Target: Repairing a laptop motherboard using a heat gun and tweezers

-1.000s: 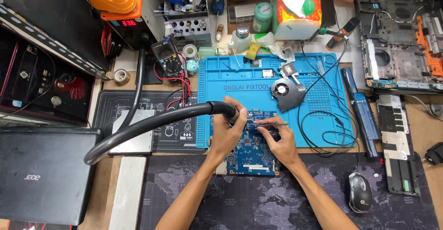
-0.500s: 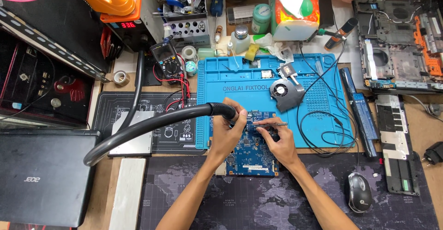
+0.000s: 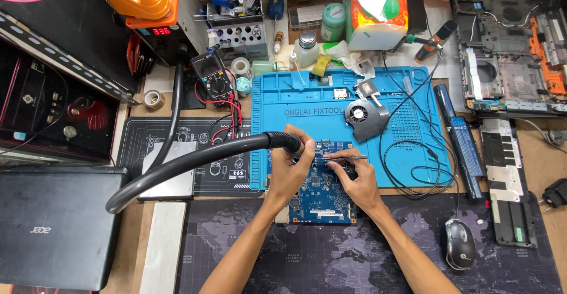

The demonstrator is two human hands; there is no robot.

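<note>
Two hands work over a blue circuit board (image 3: 322,193) lying on the blue mat's (image 3: 407,117) near edge. The left hand (image 3: 287,173) is wrapped around a black hose nozzle (image 3: 282,141); the right hand (image 3: 357,182) pinches metal tweezers (image 3: 345,158) closed above the board.

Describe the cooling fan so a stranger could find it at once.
Start at the blue work mat in the middle of the bench. On its upper middle, just above the circuit board that both hands work on, lies the fan. It is the only grey, flat thing with a round rotor opening.
</note>
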